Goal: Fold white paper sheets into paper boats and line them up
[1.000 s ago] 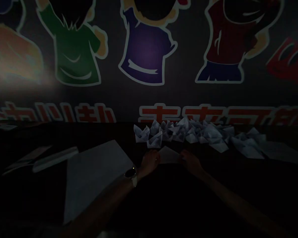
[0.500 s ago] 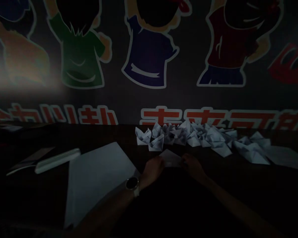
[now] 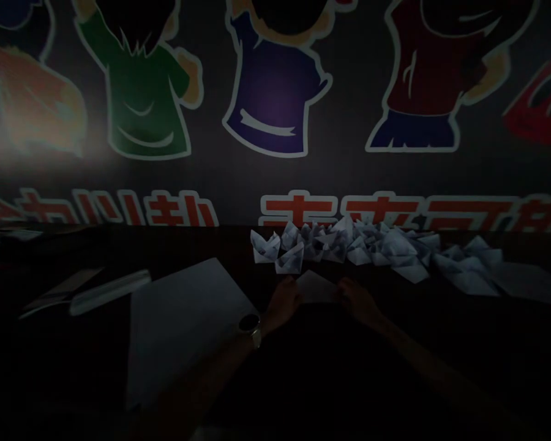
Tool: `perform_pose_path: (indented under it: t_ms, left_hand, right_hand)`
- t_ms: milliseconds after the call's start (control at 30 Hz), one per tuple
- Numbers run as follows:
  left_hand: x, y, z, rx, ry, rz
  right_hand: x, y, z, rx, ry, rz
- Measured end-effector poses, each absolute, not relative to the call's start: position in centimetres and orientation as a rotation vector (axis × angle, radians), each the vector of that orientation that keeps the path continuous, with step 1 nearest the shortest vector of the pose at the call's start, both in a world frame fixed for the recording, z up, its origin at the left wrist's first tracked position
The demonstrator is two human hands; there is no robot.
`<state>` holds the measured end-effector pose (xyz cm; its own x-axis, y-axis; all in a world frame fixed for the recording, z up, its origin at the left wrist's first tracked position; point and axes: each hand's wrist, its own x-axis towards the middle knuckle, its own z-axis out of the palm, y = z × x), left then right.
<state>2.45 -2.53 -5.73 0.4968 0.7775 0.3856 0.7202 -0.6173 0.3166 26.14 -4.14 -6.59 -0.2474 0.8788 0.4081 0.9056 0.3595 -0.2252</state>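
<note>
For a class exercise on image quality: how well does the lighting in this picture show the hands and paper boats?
In the head view, the left hand and right hand sit in deep shadow, the paper boats show paler, and a hazy glow washes the wall at far left.

**Paper boats (image 3: 344, 250) crowd along the far edge of a dark worktop (image 3: 459, 343), beneath a cartoon wall mural (image 3: 275, 82).**
A large blank paper sheet (image 3: 188, 324) lies nearby, beside a long white strip (image 3: 110, 293); red lettering (image 3: 340, 211) runs along the wall just above the worktop.
</note>
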Motion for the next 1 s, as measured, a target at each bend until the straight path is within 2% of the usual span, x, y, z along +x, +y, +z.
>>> perform_pose_path:
  t_ms: [367,533,633,800,1000]
  left_hand:
    - [2.6,-2.8,-5.2,2.678,1.393,0.657]
    - [2.8,-2.7,-5.3,2.724,1.412,0.633]
    - [2.9,-2.5,-5.4,2.735,1.420,0.620]
    - [2.9,-2.6,-5.6,2.756,1.432,0.620]
    - [2.8,-2.6,-5.6,2.796,1.435,0.585]
  right_hand:
    - [25.8,-5.0,-5.5,-1.608,-2.175,-0.293]
    - [23.0,-5.7,-5.7,-1.287,-2.375,-0.540]
    - [20.5,-6.4,-7.5,-1.164,-2.461,-0.436]
    - [20.4,-8.1,-8.9,-1.324,-2.432,-0.207]
    - [25.2,-9.4,-9.1,-1.469,-2.310,-0.300]
